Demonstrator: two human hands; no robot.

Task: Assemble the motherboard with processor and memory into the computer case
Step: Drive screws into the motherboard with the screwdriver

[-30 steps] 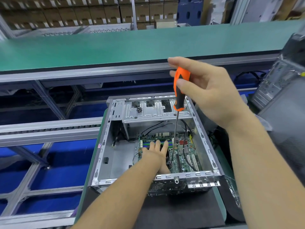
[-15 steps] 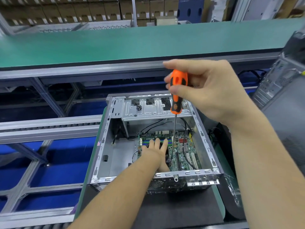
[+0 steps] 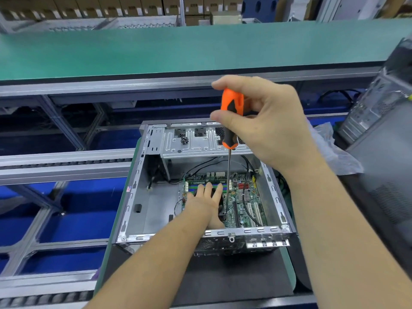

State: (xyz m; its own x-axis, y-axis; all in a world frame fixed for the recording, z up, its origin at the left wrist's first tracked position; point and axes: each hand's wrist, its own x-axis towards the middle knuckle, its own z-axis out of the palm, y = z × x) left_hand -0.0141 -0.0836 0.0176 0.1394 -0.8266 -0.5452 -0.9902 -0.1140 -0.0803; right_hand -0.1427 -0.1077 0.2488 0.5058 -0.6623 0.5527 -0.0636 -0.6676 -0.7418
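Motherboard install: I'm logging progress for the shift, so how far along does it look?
Done: the motherboard already lies inside the case. In hand: the right hand grips the screwdriver, shaft pointing down to the board, while the left hand lies flat on it. Left: loose screws wait on the drive bracket; how many are already driven cannot be seen.

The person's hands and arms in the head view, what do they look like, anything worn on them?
Both are bare: no gloves on the left hand or right hand, no sleeves showing along either forearm, and no watch, ring or wrist strap visible. Nails are short and unpainted where they show.
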